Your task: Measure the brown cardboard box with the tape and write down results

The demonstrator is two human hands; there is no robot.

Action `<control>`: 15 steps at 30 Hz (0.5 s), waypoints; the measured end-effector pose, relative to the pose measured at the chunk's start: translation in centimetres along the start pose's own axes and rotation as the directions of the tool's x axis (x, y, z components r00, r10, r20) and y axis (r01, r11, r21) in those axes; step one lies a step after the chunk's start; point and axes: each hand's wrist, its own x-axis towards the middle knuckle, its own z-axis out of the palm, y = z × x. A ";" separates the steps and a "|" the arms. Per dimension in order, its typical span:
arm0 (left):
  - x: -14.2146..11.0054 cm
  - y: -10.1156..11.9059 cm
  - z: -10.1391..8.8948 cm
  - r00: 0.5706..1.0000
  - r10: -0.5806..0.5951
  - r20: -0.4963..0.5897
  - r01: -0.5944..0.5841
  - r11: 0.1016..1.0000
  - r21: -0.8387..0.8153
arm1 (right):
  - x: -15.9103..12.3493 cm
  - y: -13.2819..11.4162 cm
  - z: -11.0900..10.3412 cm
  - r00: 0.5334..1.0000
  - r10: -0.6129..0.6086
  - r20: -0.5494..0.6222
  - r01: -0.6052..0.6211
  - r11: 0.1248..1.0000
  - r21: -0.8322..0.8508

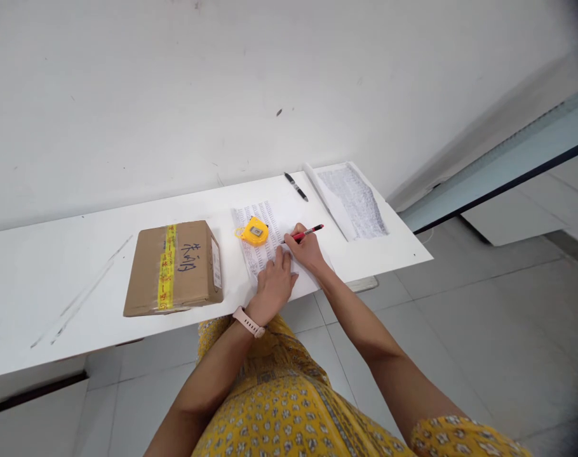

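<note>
A printed sheet [260,219] lies on the white table [79,266] in front of me. My left hand [274,282] rests flat on its lower part, fingers stretched out, a pink watch at the wrist. My right hand [308,249] is closed on a red pen [304,233], its tip touching the sheet. A yellow tape measure [253,231] sits on the sheet just left of the pen tip. A brown cardboard parcel [174,266] with yellow tape and blue handwriting lies further left.
A black pen [296,186] lies near the wall at the back. Another printed sheet [353,200] lies at the table's right end. The white wall [222,95] runs directly behind the table. Grey floor tiles [460,317] extend to the right.
</note>
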 end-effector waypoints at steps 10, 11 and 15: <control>0.1 0.0 0.0 1.000 -0.002 0.003 0.002 1.000 -0.012 | -0.1 -0.2 0.0 1.000 0.000 0.010 0.000 1.000 -0.016; 0.1 0.0 0.0 1.000 -0.002 0.006 0.002 1.000 -0.011 | -0.1 -0.2 0.0 1.000 0.003 0.010 -0.003 1.000 -0.018; 0.0 0.1 0.0 1.000 -0.001 0.010 0.001 1.000 -0.014 | -0.1 -0.3 0.0 1.000 0.026 0.016 -0.025 1.000 -0.015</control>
